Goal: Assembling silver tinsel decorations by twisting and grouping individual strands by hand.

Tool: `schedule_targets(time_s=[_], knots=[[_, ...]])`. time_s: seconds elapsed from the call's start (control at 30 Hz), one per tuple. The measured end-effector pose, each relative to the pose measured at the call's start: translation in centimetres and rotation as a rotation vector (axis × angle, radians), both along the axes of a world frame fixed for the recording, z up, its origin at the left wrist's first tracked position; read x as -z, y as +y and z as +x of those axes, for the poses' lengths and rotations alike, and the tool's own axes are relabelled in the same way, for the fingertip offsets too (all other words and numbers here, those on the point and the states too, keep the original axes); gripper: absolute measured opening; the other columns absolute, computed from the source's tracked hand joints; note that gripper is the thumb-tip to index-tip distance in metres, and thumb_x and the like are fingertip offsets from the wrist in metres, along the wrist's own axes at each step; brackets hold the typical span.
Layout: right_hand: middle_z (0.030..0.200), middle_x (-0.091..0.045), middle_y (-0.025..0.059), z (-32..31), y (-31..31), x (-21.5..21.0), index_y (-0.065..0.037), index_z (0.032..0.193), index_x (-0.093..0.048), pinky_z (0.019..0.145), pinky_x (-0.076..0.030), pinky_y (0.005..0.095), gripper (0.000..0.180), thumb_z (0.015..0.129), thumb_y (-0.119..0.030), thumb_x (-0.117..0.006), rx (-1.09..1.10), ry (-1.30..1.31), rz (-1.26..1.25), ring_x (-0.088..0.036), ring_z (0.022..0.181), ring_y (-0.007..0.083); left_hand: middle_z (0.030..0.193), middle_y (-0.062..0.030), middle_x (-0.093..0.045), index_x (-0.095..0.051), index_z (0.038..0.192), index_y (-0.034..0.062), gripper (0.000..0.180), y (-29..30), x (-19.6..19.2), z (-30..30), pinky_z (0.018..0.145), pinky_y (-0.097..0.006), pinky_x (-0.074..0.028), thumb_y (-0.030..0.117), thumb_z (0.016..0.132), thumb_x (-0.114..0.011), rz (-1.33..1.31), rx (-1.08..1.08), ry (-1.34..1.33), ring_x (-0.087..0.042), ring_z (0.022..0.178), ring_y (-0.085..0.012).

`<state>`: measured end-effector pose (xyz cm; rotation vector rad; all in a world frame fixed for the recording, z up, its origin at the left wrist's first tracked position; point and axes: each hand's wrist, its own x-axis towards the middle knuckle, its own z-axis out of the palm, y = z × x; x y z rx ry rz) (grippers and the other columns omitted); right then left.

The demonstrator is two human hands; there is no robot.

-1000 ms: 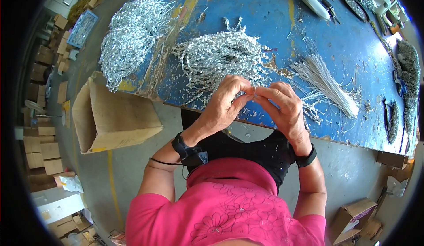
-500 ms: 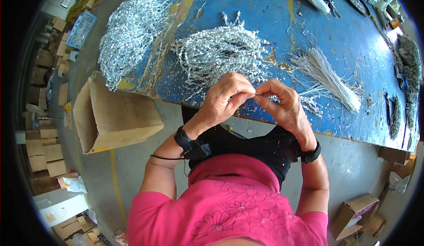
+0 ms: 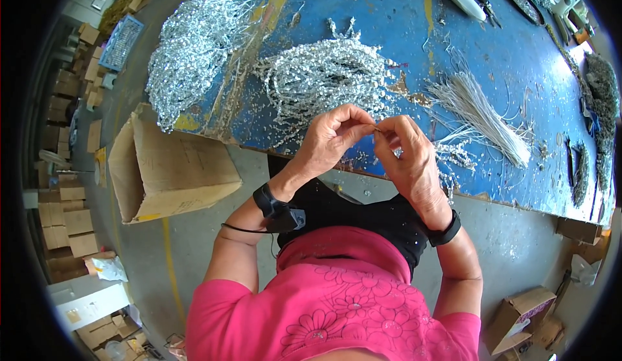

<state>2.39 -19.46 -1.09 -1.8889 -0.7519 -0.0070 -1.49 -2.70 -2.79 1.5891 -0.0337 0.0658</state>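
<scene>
Since the frame half a second earlier, the right hand point(image 3: 413, 161) has turned, its wrist shifting slightly left, and the meeting fingertips sit a little farther from the body. The right hand and the left hand point(image 3: 329, 137) both pinch, thumb against finger, on a thin piece point(image 3: 378, 128) between them, too small to identify; it may be wire. The piece is held above the near edge of the table point(image 3: 389, 11), in front of the silver strands point(image 3: 324, 79). Loose wires point(image 3: 489, 124) lie to the right.

Handling: judged by its thinness, the piece should be very light, bendable and easily dropped; if wire, springback is likely. Grip close to the ends, using fingertip pads. Keep clear of the strands, which could snag.
</scene>
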Motion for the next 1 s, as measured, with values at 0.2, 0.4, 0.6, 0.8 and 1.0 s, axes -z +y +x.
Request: schedule_targets(time_s=[0.2,0.4,0.6,0.8,1.0], knots=[[0.078,-0.057,0.0075,-0.1,0.1,0.1,-0.006,0.092,-0.057,0.059,-0.049,0.0337,0.018,0.077,-0.001,-0.066,0.066,-0.273,-0.093,-0.060,0.068,0.0252,0.086,0.0015,-0.060,-0.060,0.095,0.0018,0.005,0.6,-0.5,0.4,0.070,-0.018,-0.045,0.003,0.090,-0.059,-0.075,0.086,0.084,-0.054,0.079,-0.0033],[0.079,-0.058,0.0061,0.3,-0.3,0.3,-0.007,0.094,-0.060,0.057,-0.048,0.0337,0.021,0.076,-0.001,-0.068,0.092,-0.423,-0.039,-0.059,0.068,0.0240,0.089,-0.0012,-0.062,-0.060,0.094,0.0008,0.005,0.8,-1.1,0.7,0.074,-0.022,-0.048,0.003,0.090,-0.059,-0.120,0.147,0.132,-0.058,0.083,-0.0075],[0.081,-0.058,0.0049,0.9,-0.7,0.0,-0.008,0.093,-0.062,0.055,-0.048,0.0323,0.022,0.074,-0.001,-0.070,0.048,-0.479,-0.122,-0.059,0.069,0.0223,0.087,-0.0021,-0.064,-0.061,0.095,0.0006,0.009,0.9,-2.0,0.9,0.072,-0.022,-0.050,0.006,0.088,-0.063,0.421,0.064,-0.287,-0.059,0.079,-0.0077],[0.082,-0.058,0.0040,1.1,-0.9,0.2,-0.008,0.093,-0.063,0.056,-0.048,0.0317,0.025,0.071,0.000,-0.070,0.043,-0.548,-0.082,-0.059,0.069,0.0214,0.085,-0.0048,-0.064,-0.061,0.095,0.0016,0.009,1.0,-1.4,1.1,0.074,-0.025,-0.050,0.009,0.091,-0.060,-0.138,0.153,0.153,-0.062,0.078,-0.0125],[0.086,-0.060,0.0043,1.4,-1.3,0.0,-0.007,0.098,-0.064,0.059,-0.048,0.0310,0.032,0.068,0.001,-0.069,-0.017,-0.669,-0.023,-0.061,0.072,0.0207,0.085,-0.0062,-0.064,-0.060,0.099,0.0023,0.016,1.7,-0.6,1.6,0.074,-0.028,-0.053,0.016,0.092,-0.059,-0.722,0.406,0.451,-0.063,0.080,-0.0138]])
